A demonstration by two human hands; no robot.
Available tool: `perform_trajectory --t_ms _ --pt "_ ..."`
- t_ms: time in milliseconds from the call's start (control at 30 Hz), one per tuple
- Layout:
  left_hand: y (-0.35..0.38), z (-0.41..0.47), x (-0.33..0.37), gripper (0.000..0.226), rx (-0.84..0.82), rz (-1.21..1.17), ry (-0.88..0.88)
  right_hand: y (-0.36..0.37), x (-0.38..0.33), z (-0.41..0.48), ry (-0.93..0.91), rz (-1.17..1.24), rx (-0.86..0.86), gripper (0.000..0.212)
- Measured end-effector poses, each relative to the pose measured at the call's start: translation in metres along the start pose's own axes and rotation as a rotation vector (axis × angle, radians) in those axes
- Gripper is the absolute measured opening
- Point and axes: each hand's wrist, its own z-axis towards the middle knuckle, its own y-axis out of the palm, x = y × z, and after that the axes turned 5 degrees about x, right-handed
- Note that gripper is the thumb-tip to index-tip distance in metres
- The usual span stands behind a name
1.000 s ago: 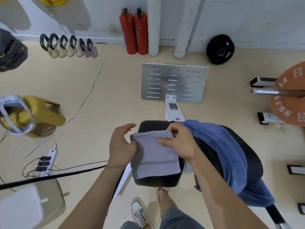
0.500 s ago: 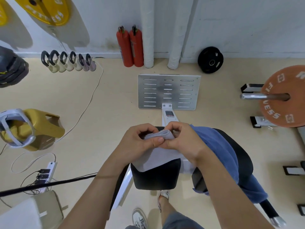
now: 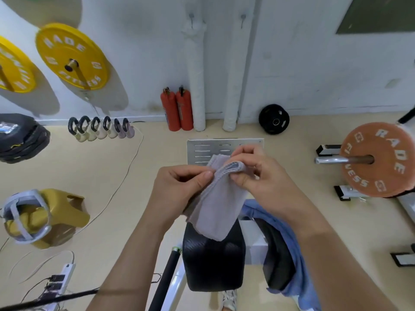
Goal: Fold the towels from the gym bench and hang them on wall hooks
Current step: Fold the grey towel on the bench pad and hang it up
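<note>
A folded grey towel hangs in the air above the black gym bench. My left hand pinches its upper left edge between thumb and fingers. My right hand grips the folded top edge from the right. A blue towel lies draped over the bench's right part, partly behind my right forearm. Two hooks sit high on the white wall, the second hook to the right of the first.
Two red fire extinguishers and two white padded pipes stand against the wall. A metal plate lies on the floor ahead. An orange barbell plate is at right, kettlebells and a power strip at left.
Both hands lifted the grey towel off the bench and raised it toward the wall. The view tilted upward, bringing the wall hooks and yellow plates into sight.
</note>
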Motion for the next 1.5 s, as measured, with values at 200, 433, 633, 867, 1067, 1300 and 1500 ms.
perform_trajectory --t_ms 200,433,633,867,1067,1300,1500 --pt "-0.001 0.001 0.013 0.019 0.069 0.058 0.079 -0.002 -0.022 0.0 -0.072 0.062 -0.103 0.024" --pt "-0.003 -0.007 0.022 0.039 0.009 0.08 0.132 0.004 -0.023 0.003 -0.022 0.139 0.046 0.016" --pt "-0.005 -0.01 0.025 0.04 -0.04 0.031 0.19 0.005 -0.023 0.004 -0.072 0.107 0.09 0.013" --pt "-0.004 -0.009 0.028 0.028 -0.084 -0.021 0.233 0.001 -0.026 0.009 -0.072 0.204 -0.025 0.024" --pt "-0.004 -0.007 0.032 0.039 -0.098 0.399 0.296 -0.004 -0.033 0.008 -0.112 0.083 0.058 0.034" --pt "-0.025 -0.003 0.029 0.015 -0.042 0.936 0.369 -0.015 -0.049 0.023 -0.243 -0.338 0.031 0.036" --pt "-0.062 -0.014 0.026 0.024 0.019 0.839 0.446 0.006 -0.069 0.023 -0.335 -0.408 0.043 0.029"
